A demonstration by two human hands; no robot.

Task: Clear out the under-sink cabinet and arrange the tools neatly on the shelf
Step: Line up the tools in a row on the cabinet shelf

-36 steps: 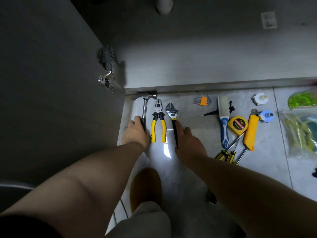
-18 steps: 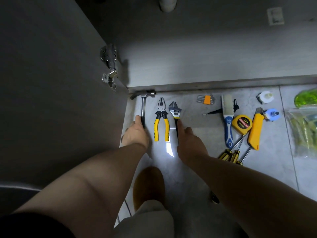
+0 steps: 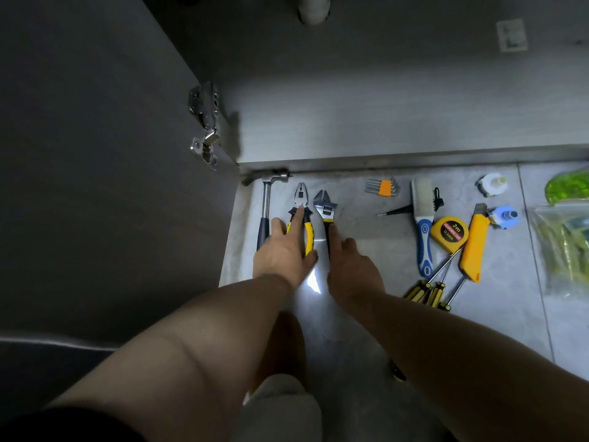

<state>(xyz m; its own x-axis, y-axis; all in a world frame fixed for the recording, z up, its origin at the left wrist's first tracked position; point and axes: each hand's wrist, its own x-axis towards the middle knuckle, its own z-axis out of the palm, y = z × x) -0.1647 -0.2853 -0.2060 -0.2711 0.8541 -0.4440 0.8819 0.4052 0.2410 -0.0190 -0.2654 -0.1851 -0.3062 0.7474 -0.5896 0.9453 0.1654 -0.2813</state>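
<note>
On the tiled floor in front of the cabinet lie a hammer (image 3: 266, 199), yellow-handled pliers (image 3: 301, 199) and an adjustable wrench (image 3: 325, 207), side by side with heads toward the cabinet. My left hand (image 3: 283, 250) lies flat over the pliers' handles, its index finger stretched onto the pliers' joint and another finger beside the hammer's black grip. My right hand (image 3: 350, 266) rests on the floor with a fingertip on the wrench's black handle. Neither hand grips a tool. The cabinet's bare shelf (image 3: 382, 116) runs across behind the tools.
To the right lie a hex key set (image 3: 382, 187), a blue-handled brush (image 3: 423, 224), a yellow tape measure (image 3: 449, 234), a yellow utility knife (image 3: 475, 244), several screwdrivers (image 3: 433, 282), small bottles (image 3: 492, 185) and plastic bags (image 3: 564, 237). The open cabinet door (image 3: 95, 154) stands at left; a drain pipe (image 3: 314, 8) hangs above.
My left hand has shifted right from the hammer's handle onto the pliers, its index finger now stretched along them. My right hand stays at the wrench's handle.
</note>
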